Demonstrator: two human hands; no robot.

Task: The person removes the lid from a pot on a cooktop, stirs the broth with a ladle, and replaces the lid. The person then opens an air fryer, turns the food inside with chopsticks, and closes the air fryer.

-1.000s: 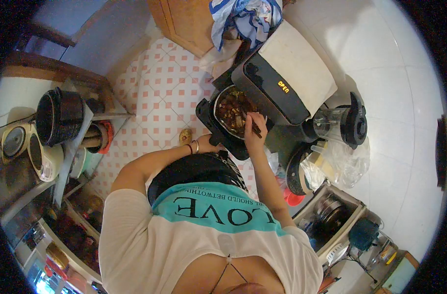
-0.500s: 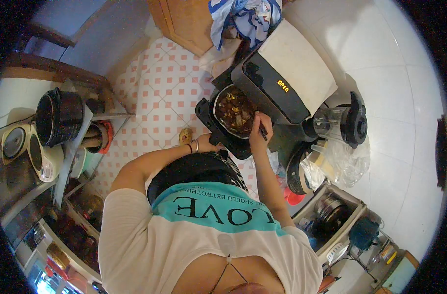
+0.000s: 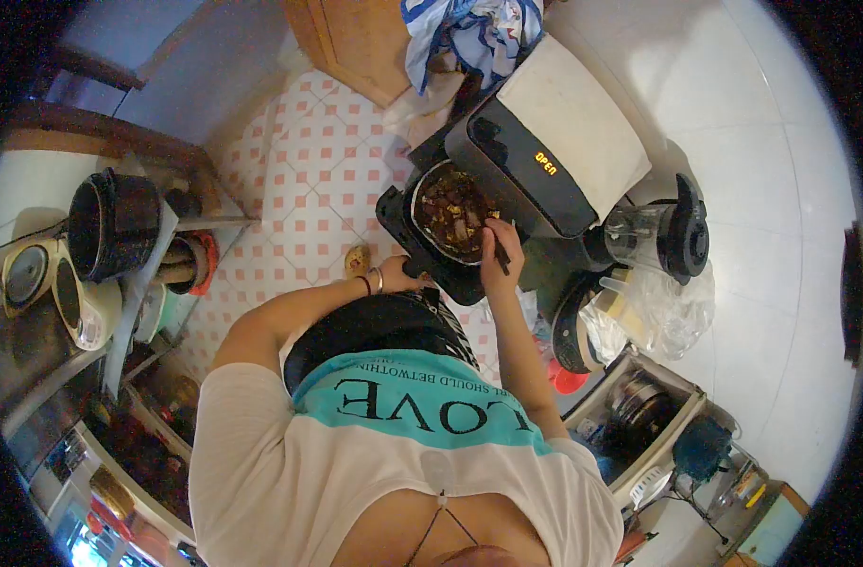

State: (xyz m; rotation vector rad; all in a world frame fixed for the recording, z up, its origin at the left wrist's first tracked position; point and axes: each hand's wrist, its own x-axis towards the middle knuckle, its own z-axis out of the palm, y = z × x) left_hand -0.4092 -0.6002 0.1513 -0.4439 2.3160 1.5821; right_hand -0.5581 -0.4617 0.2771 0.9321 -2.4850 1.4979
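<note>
An air fryer (image 3: 573, 123) with "OPEN" lit on its black front has its drawer (image 3: 390, 210) pulled out. Inside the drawer lies a light-rimmed liner with dark browned food pieces (image 3: 455, 213) and yellowish bits. My left hand (image 3: 405, 274) is closed at the near side of the drawer, around what looks like its handle; the fingers are partly hidden. Over the drawer's right edge, my right hand (image 3: 500, 257) grips dark chopsticks (image 3: 503, 259), whose back ends stick out behind the fingers. Their tips by the food are hard to make out.
A blender jug (image 3: 639, 234) and a plastic bag (image 3: 673, 307) stand right of the air fryer. Blue-and-white cloth (image 3: 479, 42) hangs beyond it. At left, a shelf holds a black pot (image 3: 115, 225). An open drawer with pots (image 3: 639, 406) is at lower right.
My right hand has shifted slightly, and the chopsticks in it are now tilted more steeply. My left hand and the drawer stay nearly where they were.
</note>
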